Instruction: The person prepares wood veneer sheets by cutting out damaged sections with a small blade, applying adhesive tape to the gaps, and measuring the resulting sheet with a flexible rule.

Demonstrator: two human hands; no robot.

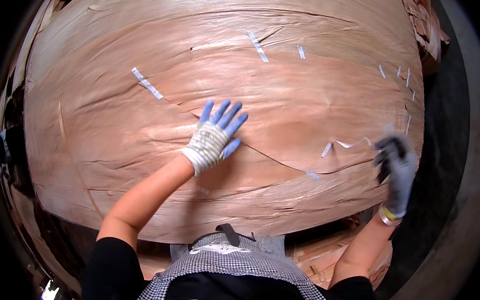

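The big veneer sheet (286,98) served as the landmark for everything else; it lay spread across almost the whole view, thin, wavy and already split in several places.

Nearest the body, a checked apron (229,258) sat below the sheet's near edge, and loose veneer offcuts (321,255) showed just beyond that edge, under the right forearm.

The main risk looked like tearing. A long crack (272,158) ran across the sheet just right of the left hand (214,138), and any sideways drag from that palm would probably have opened it further. A second risk lay with the strip of white tape (349,145) trailing over the sheet's right side: it hung slack and curled, so it could have folded onto itself or landed crooked across the split.

The left hand, in a striped glove with blue fingertips, lay flat on the middle of the sheet, fingers spread wide and pointing away from the body, the bare forearm reaching up from the lower left. The right hand (395,163), in a grey glove, hovered at the sheet's right edge and was blurred; it seemed closed around the tape's end, though the grip could not be made out.

Farther up the sheet, short tape patches (146,82) already bridged other cracks.
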